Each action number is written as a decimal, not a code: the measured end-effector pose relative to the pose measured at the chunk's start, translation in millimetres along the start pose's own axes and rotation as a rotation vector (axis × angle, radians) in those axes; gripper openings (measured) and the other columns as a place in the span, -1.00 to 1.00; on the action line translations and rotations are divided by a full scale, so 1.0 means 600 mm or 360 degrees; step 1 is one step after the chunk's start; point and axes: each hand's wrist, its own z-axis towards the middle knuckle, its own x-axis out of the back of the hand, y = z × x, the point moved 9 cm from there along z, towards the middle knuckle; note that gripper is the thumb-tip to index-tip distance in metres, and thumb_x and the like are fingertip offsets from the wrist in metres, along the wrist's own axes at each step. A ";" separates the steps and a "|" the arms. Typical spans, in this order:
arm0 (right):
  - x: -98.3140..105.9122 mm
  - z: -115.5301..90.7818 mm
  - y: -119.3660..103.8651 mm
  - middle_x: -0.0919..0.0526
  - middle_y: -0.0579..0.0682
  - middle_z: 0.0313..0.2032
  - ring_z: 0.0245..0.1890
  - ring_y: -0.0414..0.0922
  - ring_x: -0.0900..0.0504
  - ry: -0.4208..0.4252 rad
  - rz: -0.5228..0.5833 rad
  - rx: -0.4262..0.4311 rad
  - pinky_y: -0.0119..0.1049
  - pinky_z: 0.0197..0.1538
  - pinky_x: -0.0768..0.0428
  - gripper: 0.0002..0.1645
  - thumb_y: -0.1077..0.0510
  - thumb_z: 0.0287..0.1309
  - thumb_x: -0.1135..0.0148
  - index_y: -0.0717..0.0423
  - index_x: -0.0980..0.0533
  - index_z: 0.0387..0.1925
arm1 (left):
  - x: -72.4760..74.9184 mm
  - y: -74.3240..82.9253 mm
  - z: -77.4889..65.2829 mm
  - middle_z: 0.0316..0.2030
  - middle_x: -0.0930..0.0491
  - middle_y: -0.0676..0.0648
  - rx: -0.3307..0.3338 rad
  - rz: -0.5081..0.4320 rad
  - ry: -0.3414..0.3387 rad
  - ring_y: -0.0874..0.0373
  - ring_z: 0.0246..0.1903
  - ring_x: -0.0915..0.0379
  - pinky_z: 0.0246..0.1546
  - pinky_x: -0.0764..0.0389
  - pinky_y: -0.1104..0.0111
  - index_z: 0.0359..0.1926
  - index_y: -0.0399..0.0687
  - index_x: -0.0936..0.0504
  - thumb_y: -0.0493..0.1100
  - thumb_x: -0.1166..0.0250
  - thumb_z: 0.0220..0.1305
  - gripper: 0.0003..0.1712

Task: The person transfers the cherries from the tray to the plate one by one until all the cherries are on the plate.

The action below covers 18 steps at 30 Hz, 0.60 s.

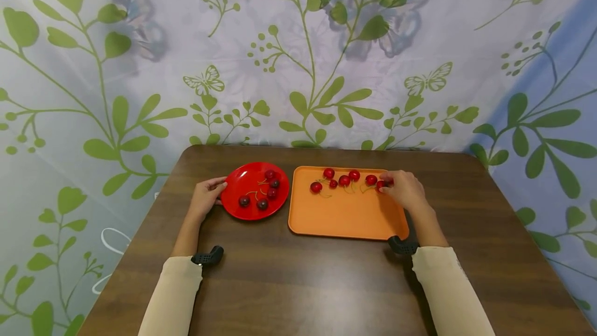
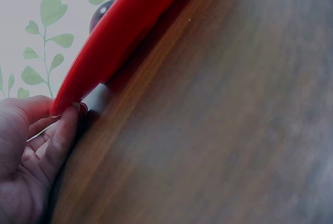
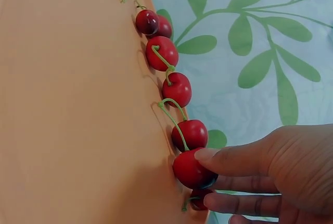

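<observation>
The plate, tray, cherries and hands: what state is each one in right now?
Red plate: right way up, held at its rim
Cherries on the plate: five, whole, unheld
Orange tray: flat on the table, cherries along its far side
Held cherry: whole, pinched; whether lifted, I can't tell
Left hand: gripping the plate
Right hand: pinching a cherry
</observation>
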 end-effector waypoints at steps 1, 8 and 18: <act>-0.001 -0.001 0.000 -0.70 0.25 -0.01 -0.07 0.20 -0.62 -0.0001 -0.0005 0.0004 0.14 -0.10 -0.63 -0.54 0.17 0.22 -0.44 0.21 -0.64 0.13 | 0.000 0.000 0.000 -0.09 -0.68 -0.20 0.0007 -0.0005 -0.0003 0.25 -0.44 -0.60 -0.50 -0.73 0.35 0.27 -0.35 -0.55 -0.20 -0.25 0.47 -0.55; -0.004 -0.001 -0.005 -0.71 0.21 -0.11 -0.14 0.16 -0.62 0.0016 -0.0048 0.0036 0.14 -0.13 -0.65 -0.58 0.20 0.18 -0.47 0.22 -0.66 0.07 | 0.004 -0.015 0.007 -0.14 -0.69 -0.08 -0.0010 0.0009 0.0020 0.26 -0.42 -0.61 -0.48 -0.73 0.37 0.28 -0.32 -0.55 -0.15 -0.26 0.47 -0.53; -0.009 -0.002 -0.004 -0.69 0.17 -0.19 -0.23 0.12 -0.59 -0.0022 -0.0072 0.0020 0.09 -0.17 -0.63 -0.61 0.20 0.17 -0.47 0.21 -0.67 0.04 | 0.005 -0.016 0.007 -0.15 -0.68 -0.11 -0.0004 -0.0008 0.0037 0.24 -0.43 -0.61 -0.50 -0.73 0.34 0.24 -0.29 -0.59 -0.16 -0.27 0.47 -0.57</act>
